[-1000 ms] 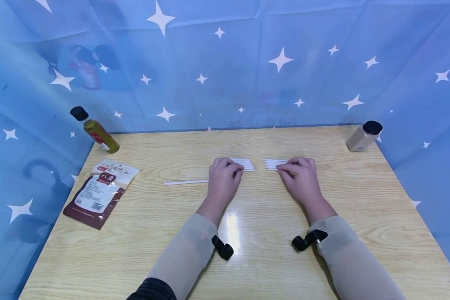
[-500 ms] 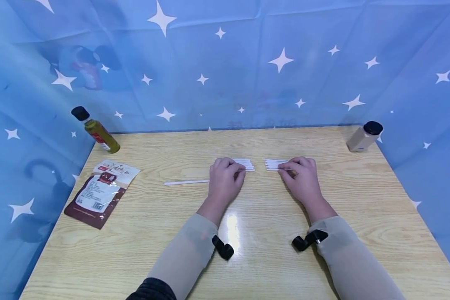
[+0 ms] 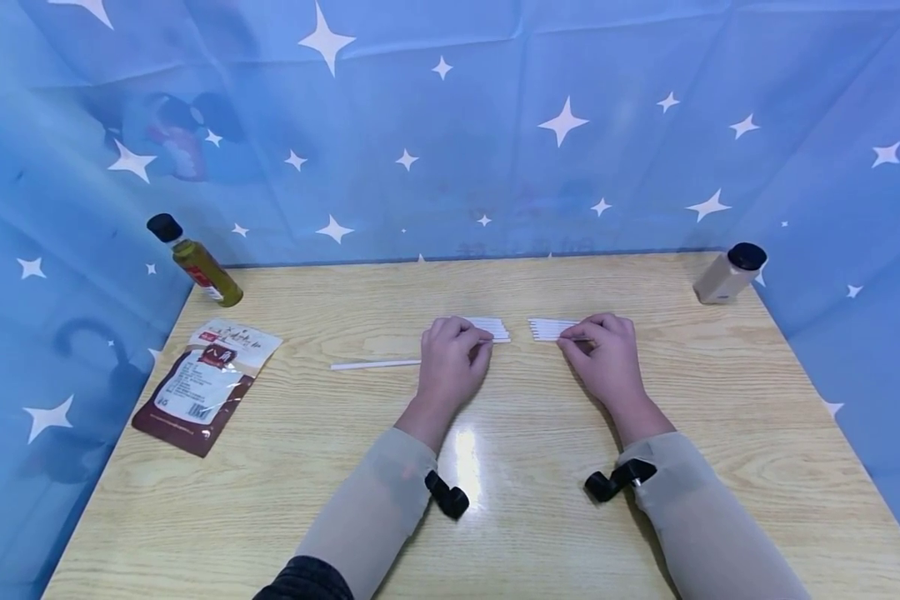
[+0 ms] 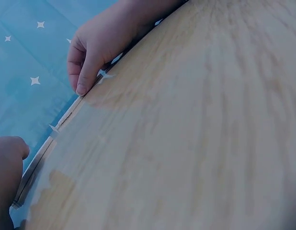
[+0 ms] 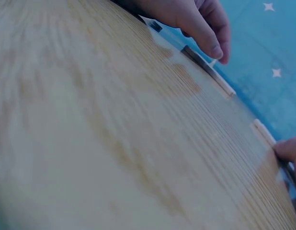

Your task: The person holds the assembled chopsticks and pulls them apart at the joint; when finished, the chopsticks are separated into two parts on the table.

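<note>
Thin white sticks lie side by side on the table in two flat groups, with a narrow gap between their facing ends. My left hand point(image 3: 448, 362) covers the outer part of the left group of sticks point(image 3: 489, 327), thumb and forefinger pinching at its near edge. Over the right group of sticks point(image 3: 546, 329), my right hand point(image 3: 607, 360) does likewise, its thumb and forefinger at the nearest stick. A single white stick point(image 3: 375, 364) lies left of my left hand, its right end hidden. The left wrist view shows my right thumb point(image 4: 85, 82) low against the sticks.
At the left stand an oil bottle point(image 3: 204, 271) with a black cap and, nearer, a flat brown-and-white food pouch point(image 3: 202, 387). A black-lidded jar point(image 3: 722, 275) is at the back right corner. A blue star-patterned cloth point(image 3: 450, 125) hangs behind the wooden table point(image 3: 525, 533).
Both hands stay almost still on the stick groups, with only tiny shifts of the fingers. The head view has drifted slightly; the sticks keep their layout.
</note>
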